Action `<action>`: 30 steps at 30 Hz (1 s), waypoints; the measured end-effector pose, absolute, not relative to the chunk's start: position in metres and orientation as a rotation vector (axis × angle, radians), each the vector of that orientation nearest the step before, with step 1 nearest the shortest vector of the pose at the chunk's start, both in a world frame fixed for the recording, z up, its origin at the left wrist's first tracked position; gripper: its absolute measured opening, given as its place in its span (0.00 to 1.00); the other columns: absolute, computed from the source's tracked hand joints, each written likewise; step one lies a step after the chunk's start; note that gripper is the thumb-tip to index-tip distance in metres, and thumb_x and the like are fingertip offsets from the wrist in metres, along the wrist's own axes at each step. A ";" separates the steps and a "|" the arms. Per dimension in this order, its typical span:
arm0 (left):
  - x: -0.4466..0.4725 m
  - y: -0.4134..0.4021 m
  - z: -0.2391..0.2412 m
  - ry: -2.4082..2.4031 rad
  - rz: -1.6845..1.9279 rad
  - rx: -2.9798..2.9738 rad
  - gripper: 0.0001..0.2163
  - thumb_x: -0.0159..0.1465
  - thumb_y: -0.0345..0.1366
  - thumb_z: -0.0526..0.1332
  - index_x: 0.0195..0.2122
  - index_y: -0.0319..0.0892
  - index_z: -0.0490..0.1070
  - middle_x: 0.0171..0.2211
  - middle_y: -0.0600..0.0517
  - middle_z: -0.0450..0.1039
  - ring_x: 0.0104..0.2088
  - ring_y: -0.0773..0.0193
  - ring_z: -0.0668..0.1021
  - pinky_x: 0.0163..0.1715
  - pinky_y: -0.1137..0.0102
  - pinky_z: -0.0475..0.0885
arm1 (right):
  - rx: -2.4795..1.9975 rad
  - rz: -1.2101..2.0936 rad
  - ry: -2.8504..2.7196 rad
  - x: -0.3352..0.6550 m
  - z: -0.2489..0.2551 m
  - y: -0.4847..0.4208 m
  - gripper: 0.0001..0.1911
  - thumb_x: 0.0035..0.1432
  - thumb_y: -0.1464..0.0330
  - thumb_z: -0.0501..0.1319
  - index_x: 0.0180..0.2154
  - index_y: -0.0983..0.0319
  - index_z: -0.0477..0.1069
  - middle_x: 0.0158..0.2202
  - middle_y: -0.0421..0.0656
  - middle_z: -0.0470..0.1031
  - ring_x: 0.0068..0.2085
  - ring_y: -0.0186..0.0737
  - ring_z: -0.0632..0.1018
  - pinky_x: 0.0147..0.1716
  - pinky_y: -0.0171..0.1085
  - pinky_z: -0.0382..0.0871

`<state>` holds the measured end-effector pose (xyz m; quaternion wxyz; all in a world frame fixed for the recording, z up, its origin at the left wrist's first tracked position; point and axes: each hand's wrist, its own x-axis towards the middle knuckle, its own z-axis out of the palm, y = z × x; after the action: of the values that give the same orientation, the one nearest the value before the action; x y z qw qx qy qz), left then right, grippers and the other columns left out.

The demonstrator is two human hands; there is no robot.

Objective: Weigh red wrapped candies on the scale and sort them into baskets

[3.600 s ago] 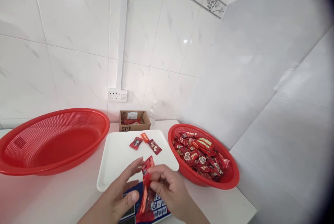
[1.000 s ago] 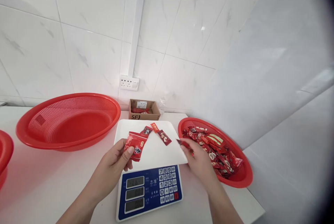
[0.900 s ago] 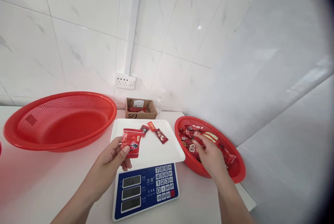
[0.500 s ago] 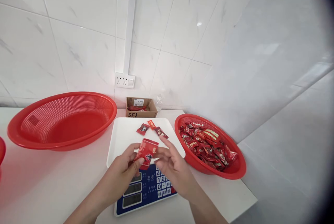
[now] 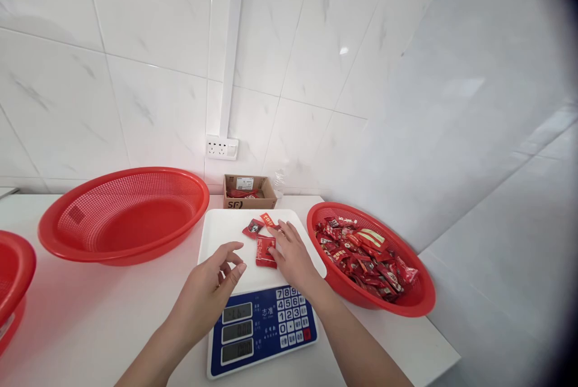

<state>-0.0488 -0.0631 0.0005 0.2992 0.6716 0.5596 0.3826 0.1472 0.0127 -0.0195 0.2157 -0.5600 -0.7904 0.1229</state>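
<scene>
A digital weighing scale (image 5: pixel 221 233) with a white pan and a blue keypad panel stands in front of me. On its pan lie a larger red packet (image 5: pixel 265 253), a small dark-red packet (image 5: pixel 253 228) and an orange-red packet (image 5: pixel 267 218); another dark packet is partly hidden under my fingers. My left hand (image 5: pixel 217 278) hovers over the pan's left front with fingers apart, holding nothing. Over the right of the pan, my right hand (image 5: pixel 292 254) has its fingers stretched out. Its thumb is at the larger packet's right edge; whether it presses on it I cannot tell.
At the right, a red basket (image 5: pixel 422 300) holds many red packets. A wide red basket (image 5: pixel 58 236) stands left of the scale, and part of another red basket (image 5: pixel 18 254) shows at the left edge. Behind the scale, a cardboard box (image 5: pixel 253 203) sits by the tiled wall.
The larger red packet went from my left hand down onto the pan. My left hand has opened, and my right hand moved forward over the packets. The view has shifted slightly.
</scene>
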 end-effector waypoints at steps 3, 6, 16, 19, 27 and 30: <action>-0.047 -0.064 0.001 1.467 1.007 1.794 0.14 0.64 0.45 0.49 0.49 0.50 0.62 0.35 0.55 0.73 0.30 0.66 0.73 0.31 0.71 0.69 | -1.563 0.388 -2.364 0.143 -0.020 0.017 0.26 0.61 0.58 0.49 0.60 0.52 0.54 0.67 0.39 0.40 0.65 0.49 0.37 0.60 0.53 0.39; -0.047 -0.065 0.002 1.455 1.003 1.811 0.14 0.64 0.44 0.49 0.49 0.50 0.62 0.35 0.55 0.73 0.30 0.67 0.73 0.29 0.72 0.68 | -1.584 0.415 -2.489 0.138 -0.020 0.025 0.31 0.59 0.51 0.48 0.62 0.47 0.47 0.67 0.36 0.31 0.65 0.51 0.32 0.59 0.59 0.30; -0.048 -0.069 0.005 1.417 0.986 1.846 0.14 0.64 0.44 0.49 0.49 0.50 0.63 0.35 0.55 0.73 0.30 0.67 0.74 0.27 0.73 0.69 | -1.584 0.564 -2.635 0.136 -0.014 0.060 0.32 0.59 0.49 0.42 0.63 0.47 0.39 0.67 0.39 0.33 0.65 0.50 0.32 0.58 0.59 0.28; -0.048 -0.070 0.006 1.416 0.981 1.871 0.14 0.64 0.43 0.49 0.49 0.50 0.64 0.34 0.55 0.73 0.30 0.67 0.74 0.26 0.74 0.69 | -1.643 0.556 -2.610 0.129 -0.014 0.056 0.33 0.59 0.48 0.42 0.63 0.48 0.37 0.67 0.40 0.33 0.65 0.51 0.34 0.58 0.58 0.30; -0.051 -0.070 0.013 1.394 1.005 1.889 0.14 0.64 0.43 0.50 0.49 0.50 0.65 0.36 0.55 0.75 0.30 0.66 0.75 0.28 0.74 0.69 | -1.591 0.592 -2.577 0.100 -0.019 0.015 0.34 0.60 0.48 0.42 0.64 0.51 0.38 0.67 0.43 0.33 0.65 0.55 0.36 0.58 0.59 0.32; -0.055 -0.070 0.015 1.433 1.050 1.884 0.14 0.64 0.44 0.50 0.48 0.49 0.65 0.35 0.54 0.75 0.30 0.66 0.74 0.28 0.73 0.69 | -1.519 0.627 -2.485 0.105 -0.013 0.017 0.29 0.62 0.52 0.41 0.63 0.51 0.44 0.67 0.44 0.38 0.65 0.53 0.42 0.57 0.60 0.38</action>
<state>-0.0554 -0.0698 0.0146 0.2727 0.6999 0.5325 0.3901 0.1050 0.0174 -0.0125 0.0812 -0.5083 -0.8313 0.2096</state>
